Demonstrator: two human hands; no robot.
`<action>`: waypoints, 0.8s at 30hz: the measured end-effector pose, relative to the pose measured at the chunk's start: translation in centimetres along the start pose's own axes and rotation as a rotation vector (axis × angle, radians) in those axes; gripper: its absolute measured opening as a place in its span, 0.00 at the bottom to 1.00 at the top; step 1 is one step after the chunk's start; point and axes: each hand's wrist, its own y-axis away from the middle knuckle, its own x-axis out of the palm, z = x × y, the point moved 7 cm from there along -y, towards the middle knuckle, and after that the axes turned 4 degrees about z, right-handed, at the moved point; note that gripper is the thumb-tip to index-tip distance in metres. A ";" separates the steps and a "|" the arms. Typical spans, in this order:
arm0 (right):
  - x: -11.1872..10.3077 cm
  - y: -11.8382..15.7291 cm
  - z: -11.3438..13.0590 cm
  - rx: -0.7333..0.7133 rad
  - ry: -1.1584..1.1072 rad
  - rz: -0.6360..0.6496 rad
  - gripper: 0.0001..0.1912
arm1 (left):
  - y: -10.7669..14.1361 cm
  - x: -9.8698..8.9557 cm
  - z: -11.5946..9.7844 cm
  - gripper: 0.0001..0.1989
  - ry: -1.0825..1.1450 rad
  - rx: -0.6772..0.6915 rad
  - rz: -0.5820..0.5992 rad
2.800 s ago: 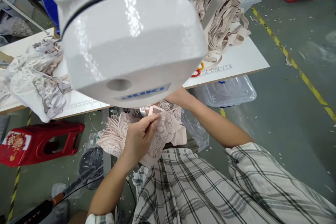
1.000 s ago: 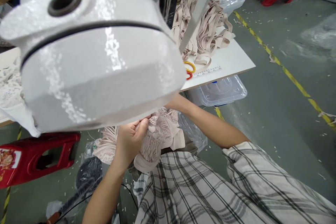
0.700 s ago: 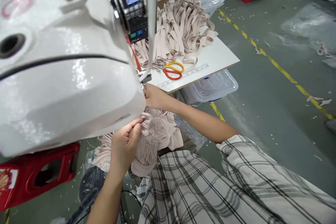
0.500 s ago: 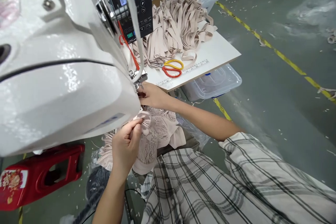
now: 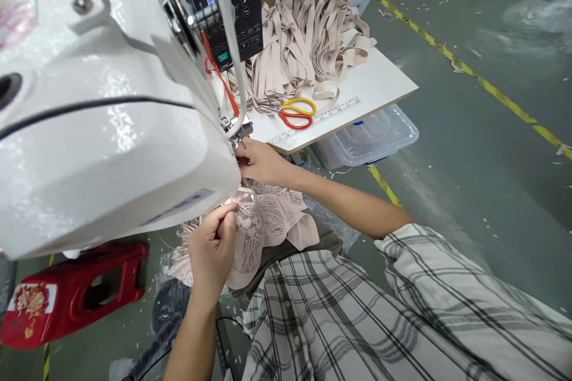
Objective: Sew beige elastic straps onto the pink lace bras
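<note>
A pale pink lace garment [image 5: 250,238], which looks like a bra, hangs below the head of a white sewing machine [image 5: 134,166] and lies over my lap. My left hand [image 5: 213,244] pinches its scalloped lace edge between thumb and forefinger, just under the machine head. Close to the needle area, my right hand [image 5: 261,162] reaches in from the right with its fingers curled. Its fingertips are partly hidden behind the machine head, so what they hold does not show.
A white tabletop [image 5: 384,80] bears a heap of beige straps [image 5: 308,41], red-and-yellow-handled scissors [image 5: 297,114] and a printed ruler [image 5: 330,116]. The control panel [image 5: 241,24] stands behind the needle area. Below are a clear plastic box [image 5: 379,137] and a red stool [image 5: 75,297].
The lace edge at my left fingertips has turned and lies flatter, with more of its scallops showing. My right hand stays by the needle area. The whole view has shifted slightly.
</note>
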 end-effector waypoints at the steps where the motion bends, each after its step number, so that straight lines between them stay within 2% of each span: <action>1: 0.0 0.0 0.0 0.000 0.003 -0.004 0.02 | 0.0 0.0 0.0 0.12 0.004 0.006 -0.007; 10: 0.3 -0.1 -0.3 0.019 0.014 -0.013 0.05 | 0.4 -0.2 0.6 0.11 -0.003 0.028 -0.050; 17: 0.5 -0.1 -0.4 -0.002 0.011 -0.036 0.03 | 0.8 -0.3 0.7 0.12 0.047 -0.035 -0.092; 24: 0.6 -0.1 -0.1 0.041 0.028 -0.060 0.03 | 1.0 -0.3 3.4 0.12 0.076 -0.062 -0.178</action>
